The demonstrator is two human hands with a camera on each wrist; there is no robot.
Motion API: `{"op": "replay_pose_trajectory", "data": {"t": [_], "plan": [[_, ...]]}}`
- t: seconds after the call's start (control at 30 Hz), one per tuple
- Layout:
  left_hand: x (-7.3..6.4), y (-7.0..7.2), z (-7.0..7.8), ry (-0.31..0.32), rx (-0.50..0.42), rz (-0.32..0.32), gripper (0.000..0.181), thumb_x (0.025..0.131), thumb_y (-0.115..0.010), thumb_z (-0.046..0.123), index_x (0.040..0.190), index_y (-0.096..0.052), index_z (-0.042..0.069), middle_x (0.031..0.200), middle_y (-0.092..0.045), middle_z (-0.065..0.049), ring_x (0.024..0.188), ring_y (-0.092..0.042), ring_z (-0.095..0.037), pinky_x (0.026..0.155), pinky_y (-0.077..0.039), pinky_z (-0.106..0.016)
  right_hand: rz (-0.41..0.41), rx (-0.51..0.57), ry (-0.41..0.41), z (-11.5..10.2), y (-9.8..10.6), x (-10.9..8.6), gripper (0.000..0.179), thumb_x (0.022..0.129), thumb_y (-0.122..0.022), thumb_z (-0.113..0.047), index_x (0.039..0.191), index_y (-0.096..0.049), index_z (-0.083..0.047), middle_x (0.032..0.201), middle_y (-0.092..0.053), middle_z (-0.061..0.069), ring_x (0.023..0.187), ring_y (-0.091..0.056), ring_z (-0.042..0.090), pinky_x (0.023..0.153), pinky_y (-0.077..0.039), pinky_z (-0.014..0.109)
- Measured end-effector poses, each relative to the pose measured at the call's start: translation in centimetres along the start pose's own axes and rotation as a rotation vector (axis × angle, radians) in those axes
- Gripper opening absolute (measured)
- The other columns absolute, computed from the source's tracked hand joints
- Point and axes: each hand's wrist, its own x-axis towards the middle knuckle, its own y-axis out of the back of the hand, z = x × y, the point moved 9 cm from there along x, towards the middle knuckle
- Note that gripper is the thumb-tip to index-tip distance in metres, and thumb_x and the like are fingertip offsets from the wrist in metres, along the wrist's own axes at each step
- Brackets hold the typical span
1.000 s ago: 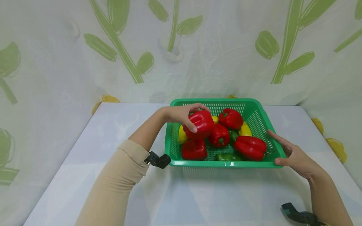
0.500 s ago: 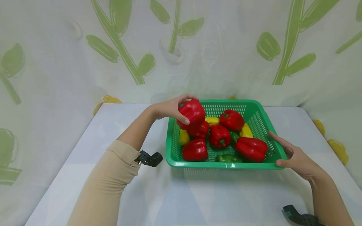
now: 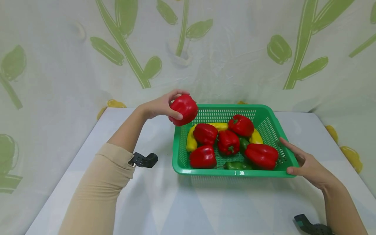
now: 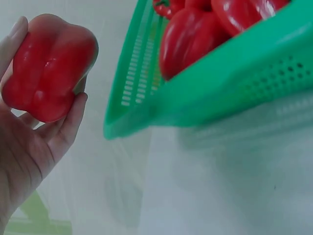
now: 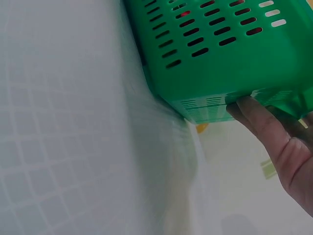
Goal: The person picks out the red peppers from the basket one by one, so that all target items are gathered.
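My left hand (image 3: 160,106) holds a red bell pepper (image 3: 185,109) in the air, just past the back left corner of the green plastic basket (image 3: 211,172). Thumb and fingers wrap the pepper's sides in the left wrist view, where its lobed end (image 4: 54,68) shows. At the basket's front right corner, my right hand (image 3: 312,168) grips the rim with thumb and index finger spread. Its other fingers (image 5: 266,120) lie against the outer wall in the right wrist view. Inside the basket are several red bell peppers (image 3: 229,142), yellow peppers (image 3: 191,138) and green peppers (image 3: 238,165).
The basket stands on a white table (image 3: 164,202) with a pale blue pattern. A pale covering (image 3: 229,65) printed with green leaves hangs behind the table. Black wrist mounts (image 3: 144,160) are worn on both arms.
My left hand has lifted the red bell pepper out of the basket and moved it left and toward the back. More peppers show where it was. The right hand has stayed at the rim.
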Motion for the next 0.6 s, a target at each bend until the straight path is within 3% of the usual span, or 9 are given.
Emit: {"op": "replay_pose_trajectory", "data": {"t": [0.3, 0.6], "plan": [[-1.4, 2.7, -1.6, 0.036, 0.014, 0.112, 0.084, 0.071, -0.076, 0.004, 0.139, -0.03, 0.02, 0.139, -0.039, -0.007, 0.125, -0.04, -0.028, 0.085, -0.054, -0.042, 0.008, -0.001, 0.0, 0.0, 0.2, -0.2, 0.08, 0.087, -0.064, -0.018, 0.152, -0.017, -0.03, 0.152, -0.018, 0.008, 0.114, -0.033, -0.002, 0.079, -0.053, 0.022], [-2.6, 4.5, -5.4, 0.075, -0.012, 0.229, 0.086, 0.073, -0.076, 0.005, 0.141, -0.026, 0.021, 0.14, -0.036, -0.009, 0.127, -0.038, -0.029, 0.086, -0.053, -0.041, 0.012, 0.01, 0.004, -0.2, 0.1, -0.2, 0.08, 0.087, -0.063, -0.019, 0.152, -0.017, -0.03, 0.154, -0.016, 0.004, 0.114, -0.031, -0.003, 0.079, -0.052, 0.022]]}}
